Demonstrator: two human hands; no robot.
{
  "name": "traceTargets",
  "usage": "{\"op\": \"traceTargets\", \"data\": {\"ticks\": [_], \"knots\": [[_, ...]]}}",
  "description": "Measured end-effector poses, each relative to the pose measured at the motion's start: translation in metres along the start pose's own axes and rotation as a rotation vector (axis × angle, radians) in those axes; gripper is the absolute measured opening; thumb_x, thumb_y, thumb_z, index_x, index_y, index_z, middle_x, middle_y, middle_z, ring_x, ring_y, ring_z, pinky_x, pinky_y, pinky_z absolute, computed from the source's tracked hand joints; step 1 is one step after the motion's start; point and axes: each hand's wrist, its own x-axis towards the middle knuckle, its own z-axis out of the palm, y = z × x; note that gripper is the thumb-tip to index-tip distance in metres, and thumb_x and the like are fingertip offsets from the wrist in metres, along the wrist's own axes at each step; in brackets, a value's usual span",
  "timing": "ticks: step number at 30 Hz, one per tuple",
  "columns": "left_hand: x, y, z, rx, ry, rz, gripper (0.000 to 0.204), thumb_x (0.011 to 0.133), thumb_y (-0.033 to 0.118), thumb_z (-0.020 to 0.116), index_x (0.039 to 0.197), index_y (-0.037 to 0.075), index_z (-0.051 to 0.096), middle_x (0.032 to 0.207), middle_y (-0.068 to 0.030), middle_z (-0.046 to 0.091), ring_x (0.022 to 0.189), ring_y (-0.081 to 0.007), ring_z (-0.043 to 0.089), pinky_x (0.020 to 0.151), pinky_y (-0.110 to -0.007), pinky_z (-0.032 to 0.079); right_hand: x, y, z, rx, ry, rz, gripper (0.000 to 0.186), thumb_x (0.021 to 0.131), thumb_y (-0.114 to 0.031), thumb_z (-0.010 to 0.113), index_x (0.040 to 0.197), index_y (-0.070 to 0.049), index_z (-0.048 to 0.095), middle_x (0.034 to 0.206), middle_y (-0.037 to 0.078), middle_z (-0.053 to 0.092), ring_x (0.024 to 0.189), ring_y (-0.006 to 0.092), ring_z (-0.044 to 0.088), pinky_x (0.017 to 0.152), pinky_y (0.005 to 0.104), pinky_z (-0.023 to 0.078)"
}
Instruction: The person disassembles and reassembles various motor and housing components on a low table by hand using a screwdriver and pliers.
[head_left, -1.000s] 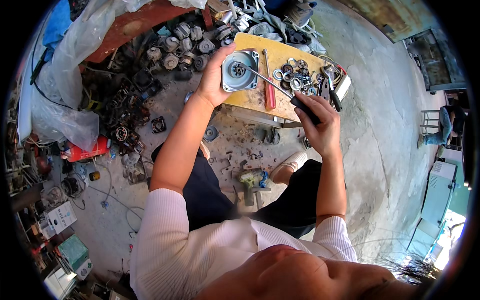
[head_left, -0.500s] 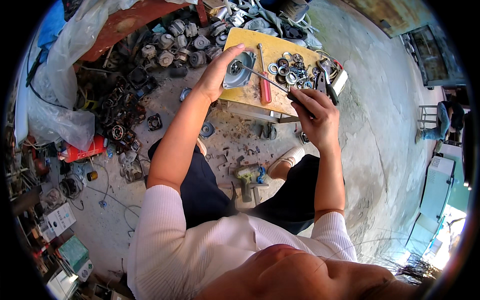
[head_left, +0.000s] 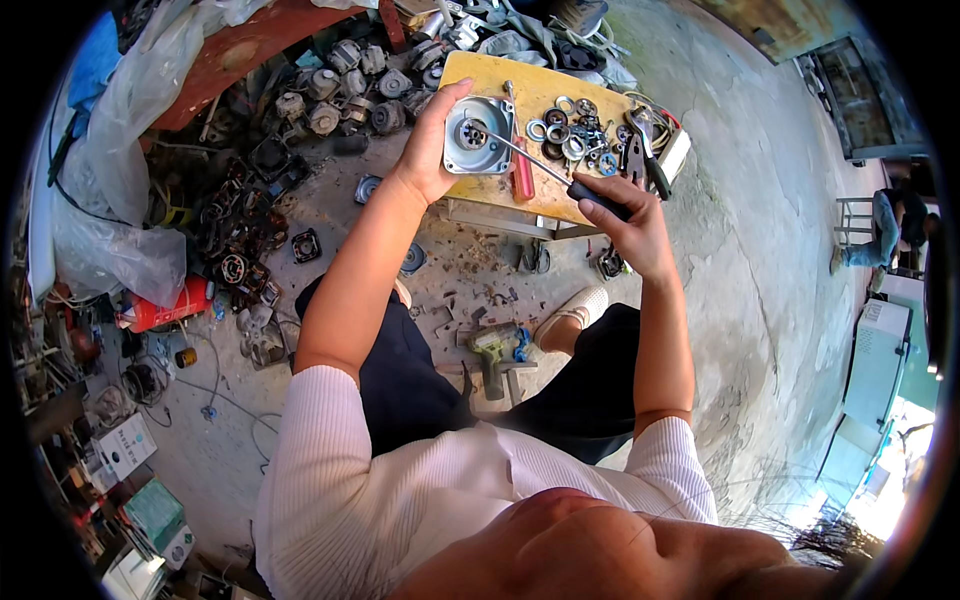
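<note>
My left hand grips a square grey metal motor end cover by its left edge, over the near left part of a yellow-topped table. The cover's hollow side faces up, with a round hub in its middle. In my right hand is the black handle of a screwdriver. Its long shank reaches left, and the tip is at the hub. A second screwdriver with a red handle lies on the table just right of the cover, partly behind it.
Several bearings and rings lie on the table, with black-handled pliers to their right. Used motors are heaped on the floor at the far left. A green power drill rests between my legs. A person sits far right.
The end cover has turned its hollow side more squarely upward. My right hand has shifted its hold on the screwdriver handle, and the tip stays at the hub.
</note>
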Motion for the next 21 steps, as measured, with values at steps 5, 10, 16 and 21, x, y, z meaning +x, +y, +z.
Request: {"op": "traceTargets", "data": {"ticks": [5,10,16,21], "knots": [[0.011,-0.009,-0.010,-0.089,0.031,0.049,0.045,0.094,0.043,0.053,0.118,0.005,0.060,0.102,-0.0091,0.070,0.088,-0.0216,0.070,0.076,-0.042,0.061,-0.005,0.010,0.010,-0.021,0.007,0.073,0.031,0.091,-0.027,0.069,0.120,-0.015,0.071,0.083,-0.001,0.072,0.089,0.0064,0.060,0.114,0.0419,0.008],[0.007,-0.013,-0.002,0.088,0.153,0.076,0.040,0.091,0.042,0.058,0.109,0.007,0.062,0.093,-0.0069,0.070,0.080,-0.0181,0.070,0.073,-0.035,0.059,-0.010,0.002,0.013,-0.127,-0.016,0.091,0.033,0.093,-0.027,0.067,0.124,-0.017,0.069,0.071,-0.004,0.071,0.085,0.0058,0.064,0.117,0.0458,0.002],[0.004,-0.010,0.000,0.403,0.167,-0.047,0.039,0.091,0.042,0.058,0.111,0.008,0.063,0.092,-0.0026,0.070,0.074,-0.0114,0.069,0.063,-0.030,0.060,-0.011,0.002,-0.008,-0.345,-0.040,-0.184,0.033,0.093,-0.022,0.066,0.124,-0.014,0.068,0.078,0.001,0.073,0.084,0.0120,0.065,0.116,0.0480,0.012],[0.015,-0.008,-0.012,0.025,0.052,-0.083,0.039,0.089,0.041,0.057,0.106,0.005,0.062,0.094,-0.0079,0.070,0.080,-0.0195,0.071,0.071,-0.037,0.060,-0.013,-0.003,0.007,-0.164,-0.078,0.074,0.034,0.095,-0.024,0.064,0.127,-0.012,0.066,0.077,-0.002,0.069,0.071,0.0063,0.059,0.104,0.0356,0.031]]}}
